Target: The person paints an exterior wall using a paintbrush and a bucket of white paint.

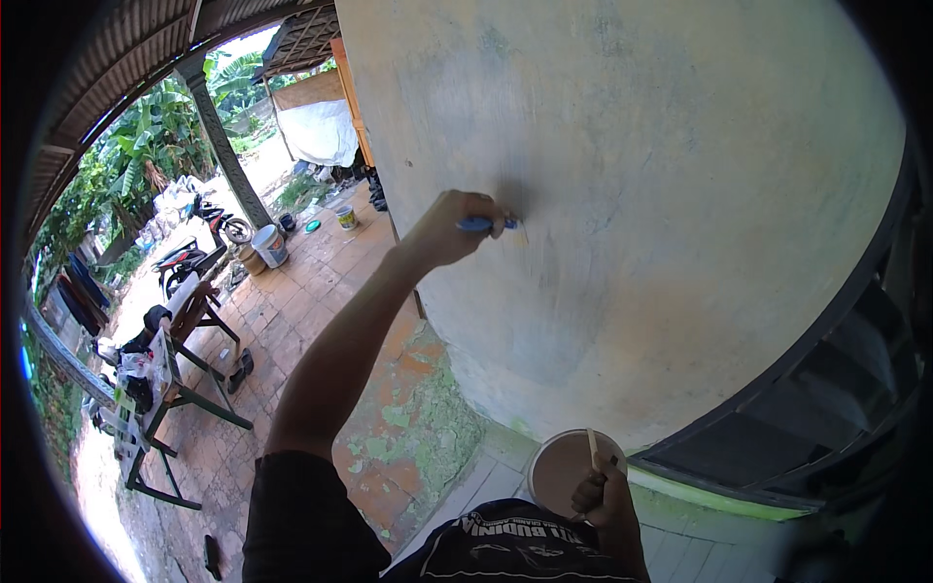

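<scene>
My left hand (466, 226) reaches up to the wall, its fingers closed on a paintbrush with a blue handle (475, 224). The brush's head is at the surface of the pale, streaky wall (627, 218); its bristles are hard to make out. Low in front of my body, my right hand (601, 490) is closed on a pale stick (592, 440) over the mouth of a round bucket (541, 466). The bucket holds light brownish-grey liquid. Whether that hand also grips the bucket's rim or handle cannot be told.
A dark-framed window or panel (802, 415) borders the wall at lower right. On the tiled floor at left stand a cluttered bench (171, 390), a white bucket (270, 246) and a small tub (346, 217). A motorcycle (193, 255) is parked beyond, near a post (226, 146).
</scene>
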The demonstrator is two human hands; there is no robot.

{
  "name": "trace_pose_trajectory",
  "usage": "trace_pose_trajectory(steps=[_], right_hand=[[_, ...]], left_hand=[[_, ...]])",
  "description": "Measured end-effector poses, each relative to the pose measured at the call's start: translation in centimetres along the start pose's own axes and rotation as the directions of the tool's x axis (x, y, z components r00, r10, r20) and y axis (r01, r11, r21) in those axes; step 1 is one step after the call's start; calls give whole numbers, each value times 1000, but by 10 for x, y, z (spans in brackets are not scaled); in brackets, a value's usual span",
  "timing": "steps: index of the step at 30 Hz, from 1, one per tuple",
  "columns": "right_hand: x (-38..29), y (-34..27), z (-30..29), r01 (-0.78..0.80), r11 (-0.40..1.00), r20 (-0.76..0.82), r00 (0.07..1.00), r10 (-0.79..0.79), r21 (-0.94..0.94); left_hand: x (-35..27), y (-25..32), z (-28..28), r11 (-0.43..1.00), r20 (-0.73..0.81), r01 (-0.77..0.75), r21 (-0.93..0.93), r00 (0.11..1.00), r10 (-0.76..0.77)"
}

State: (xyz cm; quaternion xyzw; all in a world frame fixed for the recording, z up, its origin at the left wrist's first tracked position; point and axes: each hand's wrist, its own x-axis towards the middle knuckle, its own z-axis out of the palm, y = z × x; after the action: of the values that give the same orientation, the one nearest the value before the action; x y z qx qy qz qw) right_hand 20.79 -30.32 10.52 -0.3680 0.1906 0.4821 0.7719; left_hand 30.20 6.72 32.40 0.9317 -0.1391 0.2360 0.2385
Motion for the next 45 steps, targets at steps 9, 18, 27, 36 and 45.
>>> trace_pose_trajectory(steps=[9, 18, 27, 36, 45], right_hand=[[10, -6, -13, 22, 1000, 66, 998, -23, 13], [2, -4, -11, 68, 998, -20, 997, -68, 17], [-3, 2, -7, 145, 989, -36, 989, -145, 10], [-5, 4, -23, 150, 987, 44, 987, -152, 52], [4, 1, -15, 45, 998, -28, 999, -44, 35]], left_hand=[[-34, -56, 37, 935, -559, -208, 288, 756, 340], [-118, -77, 152, 992, 198, -110, -54, 973, 119], [26, 30, -45, 829, -518, -297, 473, 668, 535], [-142, -37, 185, 994, 232, -110, -2, 967, 107], [66, 87, -75, 887, -725, -288, 361, 512, 461]])
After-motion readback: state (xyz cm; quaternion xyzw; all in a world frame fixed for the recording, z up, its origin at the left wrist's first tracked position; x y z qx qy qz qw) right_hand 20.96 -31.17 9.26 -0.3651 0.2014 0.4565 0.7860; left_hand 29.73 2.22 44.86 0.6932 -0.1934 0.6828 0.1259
